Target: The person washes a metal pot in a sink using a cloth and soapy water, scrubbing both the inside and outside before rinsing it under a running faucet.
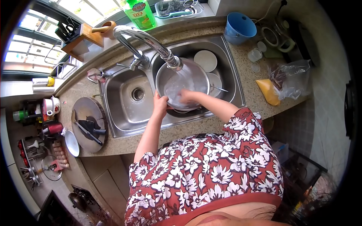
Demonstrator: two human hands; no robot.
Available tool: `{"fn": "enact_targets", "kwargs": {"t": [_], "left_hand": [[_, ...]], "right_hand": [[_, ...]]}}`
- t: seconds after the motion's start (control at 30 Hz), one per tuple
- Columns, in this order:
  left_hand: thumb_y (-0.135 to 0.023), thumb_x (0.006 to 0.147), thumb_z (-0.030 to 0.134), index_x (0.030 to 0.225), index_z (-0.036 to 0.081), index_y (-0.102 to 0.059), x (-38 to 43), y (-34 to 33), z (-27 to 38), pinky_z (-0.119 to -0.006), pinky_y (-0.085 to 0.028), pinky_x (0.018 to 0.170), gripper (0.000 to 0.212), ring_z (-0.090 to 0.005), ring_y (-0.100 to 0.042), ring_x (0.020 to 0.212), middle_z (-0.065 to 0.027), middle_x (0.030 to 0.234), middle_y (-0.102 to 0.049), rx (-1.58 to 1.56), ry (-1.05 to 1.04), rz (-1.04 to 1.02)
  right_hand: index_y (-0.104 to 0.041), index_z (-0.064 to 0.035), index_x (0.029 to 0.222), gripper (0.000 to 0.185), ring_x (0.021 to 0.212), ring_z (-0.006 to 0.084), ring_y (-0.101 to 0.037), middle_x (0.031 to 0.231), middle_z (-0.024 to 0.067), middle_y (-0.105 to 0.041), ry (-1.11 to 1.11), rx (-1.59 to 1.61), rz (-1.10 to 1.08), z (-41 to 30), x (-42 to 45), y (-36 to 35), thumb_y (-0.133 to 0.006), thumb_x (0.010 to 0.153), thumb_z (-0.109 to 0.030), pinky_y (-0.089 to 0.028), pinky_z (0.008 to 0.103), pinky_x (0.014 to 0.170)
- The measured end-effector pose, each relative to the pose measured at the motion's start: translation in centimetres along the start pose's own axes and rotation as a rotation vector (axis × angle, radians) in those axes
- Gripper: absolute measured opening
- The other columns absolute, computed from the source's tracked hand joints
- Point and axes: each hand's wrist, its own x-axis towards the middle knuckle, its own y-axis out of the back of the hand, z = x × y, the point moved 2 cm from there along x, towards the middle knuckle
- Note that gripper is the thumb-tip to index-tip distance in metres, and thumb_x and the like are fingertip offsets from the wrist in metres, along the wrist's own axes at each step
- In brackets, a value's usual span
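My left hand grips the near-left rim of a round stainless steel basin. My right hand reaches inside the basin, its fingers blurred in the cloudy water; whether they hold anything cannot be told. Water runs from the chrome faucet into the basin. The basin sits over the right bowl of a double steel sink. Beside it in that bowl are a white plate or dish and another white dish. A thin metal utensil handle sticks out near the basin's right rim.
The left sink bowl has a drain. To its left lies a round chopping board with a cleaver. A blue bucket, a plastic bag and a yellow packet stand right. Green detergent is behind the faucet.
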Motion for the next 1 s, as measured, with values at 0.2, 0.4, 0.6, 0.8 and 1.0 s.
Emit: {"fn": "enact_targets", "kwargs": {"t": [0.2, 0.4, 0.6, 0.8, 1.0], "left_hand": [[-0.043, 0.065, -0.003, 0.117, 0.011, -0.040, 0.1, 0.7, -1.0, -0.031, -0.052, 0.037, 0.054, -0.0210, -0.058, 0.058, -0.0092, 0.086, -0.053, -0.050, 0.097, -0.117], [-0.044, 0.065, -0.004, 0.119, 0.011, -0.040, -0.4, 1.5, 0.5, -0.030, -0.051, 0.038, 0.055, -0.0190, -0.057, 0.063, -0.0072, 0.084, -0.052, 0.002, 0.167, -0.087], [-0.043, 0.064, -0.004, 0.122, 0.010, -0.036, -1.7, 1.0, 1.0, -0.029, -0.051, 0.036, 0.061, -0.0215, -0.059, 0.062, -0.0106, 0.091, -0.053, -0.001, 0.042, -0.036], [-0.043, 0.064, -0.003, 0.121, 0.008, -0.036, -1.8, 2.0, -0.2, -0.030, -0.051, 0.036, 0.059, -0.0238, -0.060, 0.064, -0.0127, 0.093, -0.054, 0.012, -0.015, 0.037], [-0.042, 0.065, -0.003, 0.119, 0.011, -0.037, -2.3, 0.4, -0.1, -0.030, -0.050, 0.035, 0.056, -0.0208, -0.058, 0.055, -0.0107, 0.087, -0.054, -0.021, 0.018, -0.009]], "right_hand": [[-0.060, -0.0050, 0.093, 0.019, 0.081, 0.0130, -0.054, 0.091, 0.0081, -0.055, 0.505, 0.889, 0.138, -7.0, -3.7, 1.7, -0.057, 0.074, -0.007, -0.045, 0.0280, 0.068], [-0.060, -0.0076, 0.095, 0.024, 0.081, 0.0220, -0.054, 0.088, 0.0097, -0.051, 0.900, 0.057, 0.798, -10.7, -0.8, 5.3, -0.061, 0.071, -0.005, -0.045, 0.0315, 0.070], [-0.050, -0.0098, 0.094, 0.015, 0.081, 0.0294, -0.058, 0.092, 0.0131, -0.049, 0.127, -0.291, 1.202, -3.2, -0.7, 12.7, -0.053, 0.079, -0.012, -0.049, 0.0415, 0.067], [-0.051, -0.0082, 0.094, 0.013, 0.079, 0.0277, -0.060, 0.090, 0.0137, -0.051, 0.063, -0.595, 1.030, -0.2, -2.2, 7.5, -0.046, 0.082, -0.009, -0.052, 0.0394, 0.060], [-0.053, -0.0061, 0.096, 0.018, 0.079, 0.0297, -0.061, 0.095, 0.0176, -0.055, -0.076, -0.144, 1.035, 2.2, 5.7, 2.7, -0.047, 0.079, -0.008, -0.051, 0.0377, 0.058]]}}
